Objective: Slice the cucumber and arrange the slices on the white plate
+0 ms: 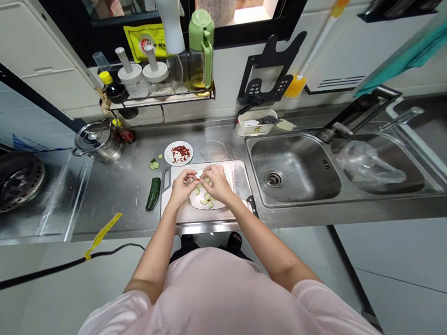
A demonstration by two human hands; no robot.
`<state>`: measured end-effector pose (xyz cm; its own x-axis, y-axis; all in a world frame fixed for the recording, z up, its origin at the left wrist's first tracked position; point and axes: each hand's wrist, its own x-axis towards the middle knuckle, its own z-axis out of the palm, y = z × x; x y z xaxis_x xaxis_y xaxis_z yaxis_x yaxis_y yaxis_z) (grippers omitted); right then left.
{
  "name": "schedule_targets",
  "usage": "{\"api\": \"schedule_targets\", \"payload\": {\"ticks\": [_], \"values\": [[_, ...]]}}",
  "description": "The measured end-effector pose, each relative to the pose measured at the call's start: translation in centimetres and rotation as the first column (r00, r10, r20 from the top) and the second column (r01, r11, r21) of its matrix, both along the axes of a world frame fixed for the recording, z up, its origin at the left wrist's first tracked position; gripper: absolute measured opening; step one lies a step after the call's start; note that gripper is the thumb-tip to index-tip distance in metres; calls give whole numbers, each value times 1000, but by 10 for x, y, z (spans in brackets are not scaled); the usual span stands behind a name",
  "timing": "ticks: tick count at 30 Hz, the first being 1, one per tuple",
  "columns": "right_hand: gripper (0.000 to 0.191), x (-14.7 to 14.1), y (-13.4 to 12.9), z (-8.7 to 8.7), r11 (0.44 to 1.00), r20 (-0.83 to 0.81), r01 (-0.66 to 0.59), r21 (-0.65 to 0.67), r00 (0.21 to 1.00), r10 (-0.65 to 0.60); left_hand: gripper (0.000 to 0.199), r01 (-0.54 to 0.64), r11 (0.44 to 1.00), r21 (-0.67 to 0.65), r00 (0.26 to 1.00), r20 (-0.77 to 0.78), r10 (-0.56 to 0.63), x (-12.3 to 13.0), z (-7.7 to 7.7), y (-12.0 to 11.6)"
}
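Cutting board nearest, knife at its right. On the board, plate with pale slices, just near of the fingertips. Left hand, right hand: fingers curled, tips nearly meeting; hold, if any, cannot tell. Step seems fine fingertip work; next move likely needs 2 steady hands. Cucumber left; red pieces far.

A person's left forearm and right forearm, both bare, converge in front of the torso. Left-hand grip and right-hand grip nearly meet, backs turned upward, fingers curled toward the thumbs; whether the fingertips touch is too small to tell.
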<state>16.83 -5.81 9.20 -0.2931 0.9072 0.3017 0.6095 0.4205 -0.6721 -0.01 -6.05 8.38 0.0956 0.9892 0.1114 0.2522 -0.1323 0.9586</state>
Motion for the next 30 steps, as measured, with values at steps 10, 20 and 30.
{"api": "schedule_targets", "payload": {"ticks": [10, 20, 30], "values": [[11, -2, 0, -7, 999, -33, -52, -11, 998, 52, 26, 17, 1000, 5, 1000, 0, -17, 0, 1, -5], [16, -3, 8, -21, 978, 77, -78, -194, 993, 94, 35, -180, 982, -56, 983, -35, 178, -13, -36, -5], [24, -15, 10, -45, 936, 406, 21, -351, 904, 132, 27, -440, 890, -119, 856, -355, 376, -19, -75, -6]]}}
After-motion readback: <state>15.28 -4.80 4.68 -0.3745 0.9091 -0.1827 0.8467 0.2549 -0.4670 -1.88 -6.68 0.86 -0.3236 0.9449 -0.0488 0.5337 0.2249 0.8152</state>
